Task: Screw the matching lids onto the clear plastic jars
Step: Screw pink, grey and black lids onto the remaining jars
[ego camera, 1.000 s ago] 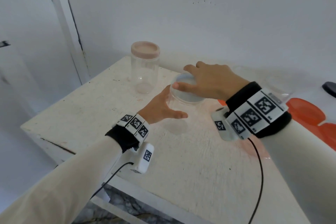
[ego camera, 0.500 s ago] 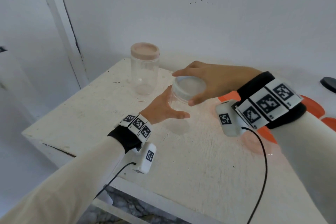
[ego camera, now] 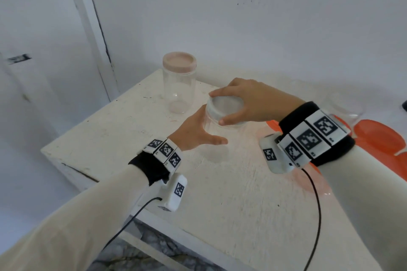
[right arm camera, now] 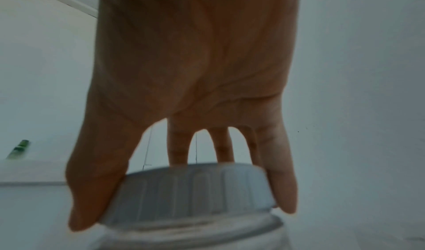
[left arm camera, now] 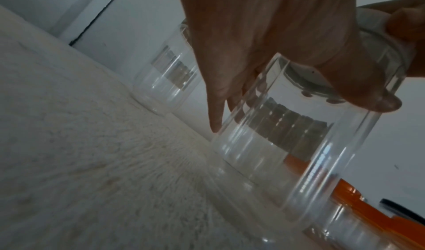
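Observation:
A clear plastic jar [ego camera: 217,136] stands upright in the middle of the white table [ego camera: 110,138]. My left hand [ego camera: 196,133] wraps round its side, thumb in front; the left wrist view shows the thumb and fingers against the jar wall [left arm camera: 299,135]. A white ribbed lid [ego camera: 226,110] sits on the jar's mouth, and my right hand [ego camera: 248,102] grips its rim from above, with the fingers spread round the lid [right arm camera: 190,190] in the right wrist view. Behind stands a second clear jar [ego camera: 178,90] capped with a pale pink lid [ego camera: 179,61].
Orange lids [ego camera: 378,138] and a faint pink translucent lid [ego camera: 312,180] lie on the table at the right, under my right forearm. Another clear container [ego camera: 345,105] stands at the back right. A dark object [ego camera: 404,105] shows at the right edge. The wall runs close behind.
My right hand has turned on the white lid: its thumb swung round toward the front of the rim and the wrist rotated. The left hand kept its hold on the jar.

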A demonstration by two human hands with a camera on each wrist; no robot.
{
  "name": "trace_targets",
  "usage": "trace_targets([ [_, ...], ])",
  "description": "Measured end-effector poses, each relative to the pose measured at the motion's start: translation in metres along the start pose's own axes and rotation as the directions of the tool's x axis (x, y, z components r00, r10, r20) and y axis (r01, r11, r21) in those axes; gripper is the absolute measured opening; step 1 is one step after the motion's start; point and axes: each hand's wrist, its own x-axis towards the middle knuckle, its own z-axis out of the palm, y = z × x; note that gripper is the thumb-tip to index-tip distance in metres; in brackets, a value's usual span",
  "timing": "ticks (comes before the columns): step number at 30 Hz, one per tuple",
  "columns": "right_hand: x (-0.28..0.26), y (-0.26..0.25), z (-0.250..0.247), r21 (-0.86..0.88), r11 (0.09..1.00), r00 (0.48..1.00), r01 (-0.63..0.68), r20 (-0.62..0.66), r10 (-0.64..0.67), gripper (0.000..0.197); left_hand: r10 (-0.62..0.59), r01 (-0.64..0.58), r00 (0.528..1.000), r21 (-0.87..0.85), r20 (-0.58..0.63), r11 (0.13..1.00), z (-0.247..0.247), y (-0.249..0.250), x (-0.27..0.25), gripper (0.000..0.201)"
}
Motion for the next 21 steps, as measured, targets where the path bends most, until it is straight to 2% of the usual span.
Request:
trace_targets([
  [4,0.000,0.006,0.008,-0.051,0.998,0.999,0.045,-0.009,-0.046,0.073,-0.010,0.009,0.994,0.004,0.111,1.000,-0.008,0.010,-0.004,0.099],
  [6,-0.001,0.010,0.012,-0.078,0.995,0.998,0.067,0.001,-0.067,0.083,-0.071,0.068,0.986,0.028,0.153,0.997,-0.018,0.012,-0.008,0.093],
  [7,-0.002,0.012,0.014,-0.097,0.992,0.997,0.075,0.009,-0.075,0.089,-0.107,0.102,0.986,0.049,0.131,0.994,-0.023,0.012,-0.011,0.089],
  [9,-0.004,0.016,0.020,-0.134,0.986,0.995,0.104,0.005,-0.104,0.098,-0.146,0.144,0.989,0.091,0.011,0.985,-0.034,0.014,-0.015,0.077],
  [11,-0.004,0.018,0.026,-0.128,0.982,0.989,0.141,-0.024,-0.145,0.101,-0.060,0.091,0.985,0.188,-0.164,0.978,-0.046,0.016,-0.017,0.062],
  [12,-0.004,0.019,0.028,-0.104,0.983,0.987,0.152,-0.034,-0.156,0.100,0.008,0.061,0.967,0.262,-0.254,0.963,-0.052,0.017,-0.017,0.057],
  [14,-0.004,0.021,0.032,-0.020,0.987,0.986,0.160,-0.046,-0.160,0.099,0.137,0.029,0.903,0.376,-0.407,0.926,-0.064,0.015,-0.012,0.054],
  [16,-0.001,0.023,0.038,0.076,0.983,0.984,0.168,-0.072,-0.163,0.097,0.203,0.031,0.823,0.399,-0.530,0.916,-0.075,0.011,-0.002,0.060],
  [18,0.004,0.025,0.045,0.174,0.971,0.982,0.161,-0.131,-0.140,0.099,0.206,0.047,0.764,0.371,-0.611,0.927,-0.082,0.004,0.011,0.070],
  [21,0.016,0.025,0.056,0.337,0.934,0.974,0.120,-0.224,-0.045,0.107,0.139,0.092,0.753,0.311,-0.643,0.946,-0.091,-0.008,0.031,0.089],
])
